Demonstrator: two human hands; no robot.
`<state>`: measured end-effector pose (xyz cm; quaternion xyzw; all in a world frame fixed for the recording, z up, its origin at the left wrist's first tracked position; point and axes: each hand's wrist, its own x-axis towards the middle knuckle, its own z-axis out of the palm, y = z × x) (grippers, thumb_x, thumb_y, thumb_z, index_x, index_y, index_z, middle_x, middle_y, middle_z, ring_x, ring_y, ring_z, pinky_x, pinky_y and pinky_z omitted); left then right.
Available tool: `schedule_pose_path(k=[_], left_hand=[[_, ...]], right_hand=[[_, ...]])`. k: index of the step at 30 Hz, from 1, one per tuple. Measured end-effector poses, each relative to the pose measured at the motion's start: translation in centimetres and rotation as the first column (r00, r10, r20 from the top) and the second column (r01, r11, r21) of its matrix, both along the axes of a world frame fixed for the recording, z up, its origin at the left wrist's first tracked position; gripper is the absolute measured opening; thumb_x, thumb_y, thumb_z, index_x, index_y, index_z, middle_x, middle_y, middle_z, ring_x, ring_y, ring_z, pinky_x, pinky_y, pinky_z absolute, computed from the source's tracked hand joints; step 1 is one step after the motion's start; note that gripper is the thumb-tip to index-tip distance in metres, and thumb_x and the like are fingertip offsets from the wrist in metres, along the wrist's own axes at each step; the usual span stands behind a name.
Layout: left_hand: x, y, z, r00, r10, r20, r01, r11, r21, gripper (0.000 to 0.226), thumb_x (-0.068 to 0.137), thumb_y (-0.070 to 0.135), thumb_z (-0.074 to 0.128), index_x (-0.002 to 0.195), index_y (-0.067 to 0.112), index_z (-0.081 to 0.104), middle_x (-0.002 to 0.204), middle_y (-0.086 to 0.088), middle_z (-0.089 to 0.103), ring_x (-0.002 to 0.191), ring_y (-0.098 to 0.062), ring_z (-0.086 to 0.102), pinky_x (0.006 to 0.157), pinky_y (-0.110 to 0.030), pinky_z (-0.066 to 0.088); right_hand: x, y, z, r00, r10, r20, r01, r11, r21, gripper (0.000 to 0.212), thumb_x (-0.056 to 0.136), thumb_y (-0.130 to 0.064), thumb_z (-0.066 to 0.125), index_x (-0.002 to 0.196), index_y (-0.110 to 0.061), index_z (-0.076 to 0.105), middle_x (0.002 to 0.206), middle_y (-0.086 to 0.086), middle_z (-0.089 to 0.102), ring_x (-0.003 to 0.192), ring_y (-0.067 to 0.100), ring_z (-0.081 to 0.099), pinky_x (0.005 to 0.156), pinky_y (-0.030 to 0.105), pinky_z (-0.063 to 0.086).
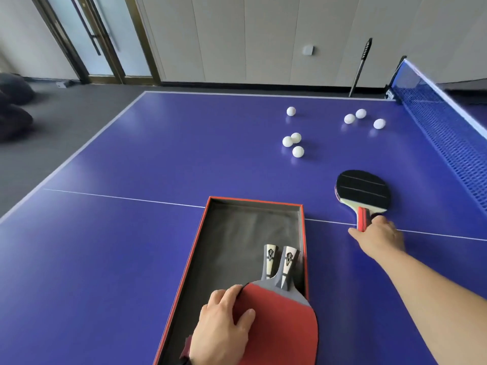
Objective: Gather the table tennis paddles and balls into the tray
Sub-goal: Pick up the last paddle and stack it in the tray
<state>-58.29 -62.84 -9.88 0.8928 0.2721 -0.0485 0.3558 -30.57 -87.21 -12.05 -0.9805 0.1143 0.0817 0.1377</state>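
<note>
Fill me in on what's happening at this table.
A person is clearing up table tennis gear. The left hand rests flat on the red paddle lying in the red-edged tray; two handles show there, so a second paddle seems to sit beneath it. The right hand is closed on the handle of the black-faced paddle, which is still on the blue table beside the tray. Seven white balls remain scattered farther out, towards the net.
</note>
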Motion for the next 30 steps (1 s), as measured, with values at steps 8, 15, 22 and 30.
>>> schedule_pose_path(k=[8,15,22,30], left_hand=[[-0.9,1.0,0.0,0.999,-0.015,-0.042,0.015,1.0,-0.003,0.057,0.092,0.048,0.052,0.145,0.039,0.032,0.136,0.014,0.046,0.122,-0.01,0.049,0.097,-0.023,0.039],[-0.7,2.1,1.4,0.983,-0.136,-0.125,0.122,0.986,-0.117,0.062,0.088,0.045,0.056,0.146,0.035,0.035,0.133,0.007,0.051,0.122,-0.011,0.052,0.1,-0.022,0.04],[-1.1,3.2,2.6,0.998,-0.019,-0.06,-0.005,0.931,-0.365,0.05,0.091,0.031,0.055,0.141,0.025,0.047,0.129,0.009,0.061,0.111,-0.006,0.06,0.09,-0.016,0.043],[-2.7,4.4,6.3,0.965,0.259,-0.032,-0.195,0.632,-0.75,0.036,0.101,0.041,0.037,0.111,0.023,0.066,0.106,-0.001,0.074,0.094,-0.019,0.07,0.082,-0.036,0.055]], right_hand=[[0.1,-1.0,3.4,0.947,-0.317,0.057,0.218,0.761,0.61,0.015,0.088,-0.016,0.059,0.099,-0.006,0.062,0.079,0.004,0.071,0.064,0.015,0.069,0.052,0.027,0.041],[-1.6,0.6,11.7,0.978,-0.201,0.053,-0.018,0.173,0.985,0.026,0.088,0.007,0.055,0.103,-0.012,0.064,0.1,0.007,0.063,0.086,0.022,0.067,0.07,0.021,0.059],[-3.9,2.4,16.8,0.999,-0.037,-0.002,0.003,0.041,0.999,0.019,0.084,-0.012,0.061,0.093,-0.027,0.069,0.08,-0.003,0.069,0.065,0.011,0.064,0.06,0.026,0.051],[-9.6,8.9,14.8,0.977,0.208,-0.05,-0.013,0.291,0.956,0.016,0.099,-0.013,0.049,0.103,-0.018,0.063,0.085,0.007,0.065,0.068,0.016,0.066,0.054,0.032,0.055]])
